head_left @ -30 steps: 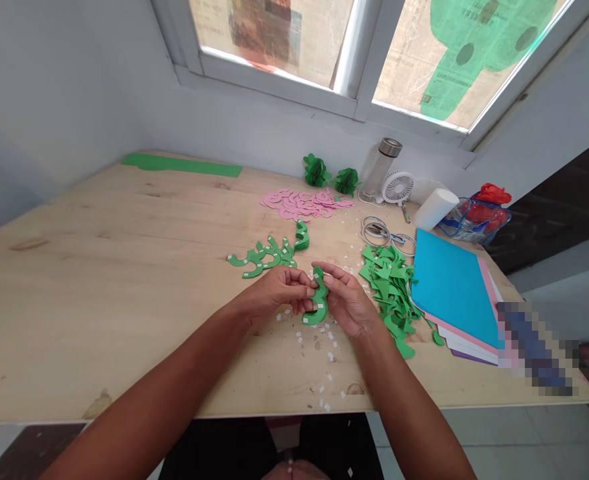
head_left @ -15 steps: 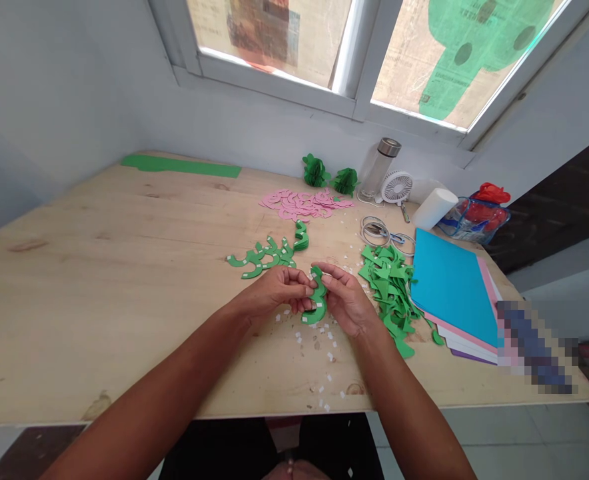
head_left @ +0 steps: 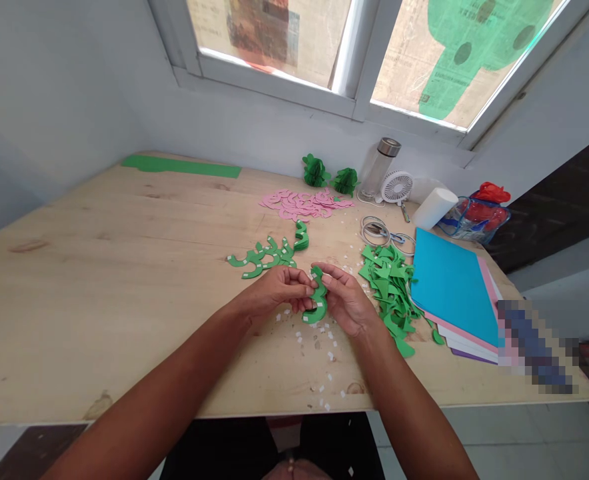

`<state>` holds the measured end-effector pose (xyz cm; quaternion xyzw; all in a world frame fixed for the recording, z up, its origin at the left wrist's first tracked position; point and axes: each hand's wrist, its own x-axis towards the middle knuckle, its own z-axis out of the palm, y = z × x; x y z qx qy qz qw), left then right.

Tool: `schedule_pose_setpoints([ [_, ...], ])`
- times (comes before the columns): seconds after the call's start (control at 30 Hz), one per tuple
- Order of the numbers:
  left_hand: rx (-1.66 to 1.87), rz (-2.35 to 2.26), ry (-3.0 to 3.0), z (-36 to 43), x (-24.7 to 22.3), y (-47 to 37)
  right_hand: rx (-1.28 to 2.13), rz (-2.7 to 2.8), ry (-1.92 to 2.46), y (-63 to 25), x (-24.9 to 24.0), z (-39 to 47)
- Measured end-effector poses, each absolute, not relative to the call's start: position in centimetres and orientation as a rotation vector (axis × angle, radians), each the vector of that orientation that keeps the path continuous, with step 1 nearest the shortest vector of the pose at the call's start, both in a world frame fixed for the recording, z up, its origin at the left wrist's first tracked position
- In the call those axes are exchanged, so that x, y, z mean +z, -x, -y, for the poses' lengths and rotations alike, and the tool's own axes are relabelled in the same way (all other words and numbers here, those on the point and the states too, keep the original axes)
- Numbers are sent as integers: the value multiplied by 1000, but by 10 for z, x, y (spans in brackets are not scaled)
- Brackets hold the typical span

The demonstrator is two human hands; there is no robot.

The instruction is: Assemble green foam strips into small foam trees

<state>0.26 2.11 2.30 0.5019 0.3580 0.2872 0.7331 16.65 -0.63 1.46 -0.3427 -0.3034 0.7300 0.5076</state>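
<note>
Between my two hands, just above the table, is a wavy green paper cutout point(head_left: 320, 293) with small white squares stuck on it. My left hand point(head_left: 289, 288) pinches its left edge with thumb and fingers. On the other side, my right hand point(head_left: 345, 297) grips its upper right edge. More green cutouts with white squares point(head_left: 260, 257) lie just beyond my left hand. A small stack of wavy green pieces point(head_left: 301, 237) sits behind them. Tiny white paper bits point(head_left: 329, 353) are scattered on the wood below my hands.
Green paper scraps point(head_left: 389, 287) are heaped right of my hands, beside stacked coloured sheets point(head_left: 452, 287). Scissors point(head_left: 377, 231), a bottle point(head_left: 379, 167), a small fan point(head_left: 397, 187) and a white roll point(head_left: 434, 208) stand or lie behind. Pink cutouts point(head_left: 302, 203) lie near the wall.
Almost nothing differs. Both hands keep their hold on the green cutout, which has shifted very slightly.
</note>
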Motion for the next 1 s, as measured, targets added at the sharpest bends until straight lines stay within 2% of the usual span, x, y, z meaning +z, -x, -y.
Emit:
schedule_pose_setpoints([
  [1.0, 620, -760, -1113, -22, 22, 0, 1793, 691, 758, -165, 15, 8],
])
